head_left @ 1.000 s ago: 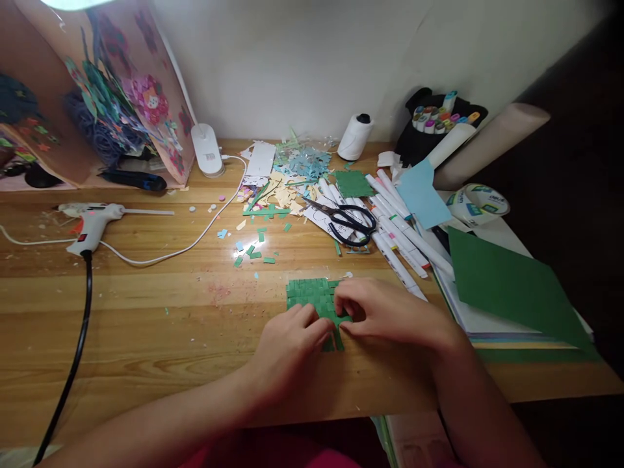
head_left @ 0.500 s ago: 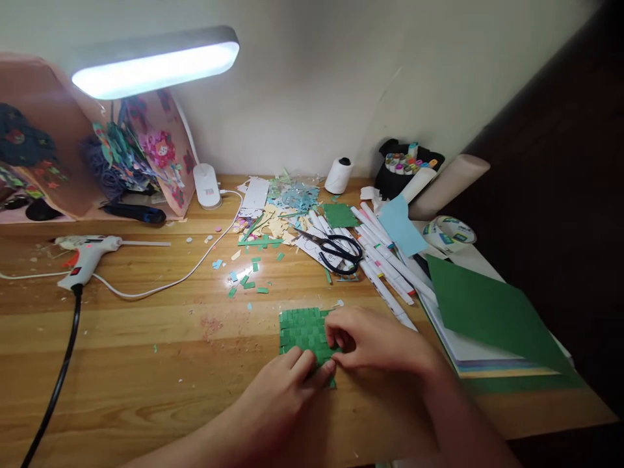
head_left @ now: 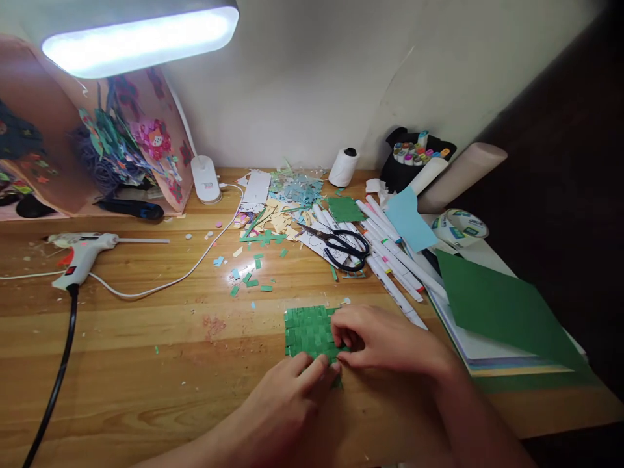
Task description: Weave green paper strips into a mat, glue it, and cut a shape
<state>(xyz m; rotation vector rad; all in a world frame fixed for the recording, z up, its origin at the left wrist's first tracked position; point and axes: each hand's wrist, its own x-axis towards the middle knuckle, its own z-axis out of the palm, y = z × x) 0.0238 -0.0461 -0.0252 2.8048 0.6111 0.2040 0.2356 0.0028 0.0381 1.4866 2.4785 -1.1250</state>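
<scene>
Your left hand has slid down the woven green mat near the front edge of the counter, fingers bunched on it, seemingly freeing more weave for your right hand, whose curled fingers may be apart or pinching, I cannot tell

Left hand hides part of woven green paper mat's near side, right hand its right; lamp head is cropped above.

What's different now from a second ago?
The left hand slid slightly toward the near edge of the woven green mat; the view tilted up, showing more of the lamp. Nothing was visibly let go. The right hand, scissors and glue gun stayed put.
</scene>
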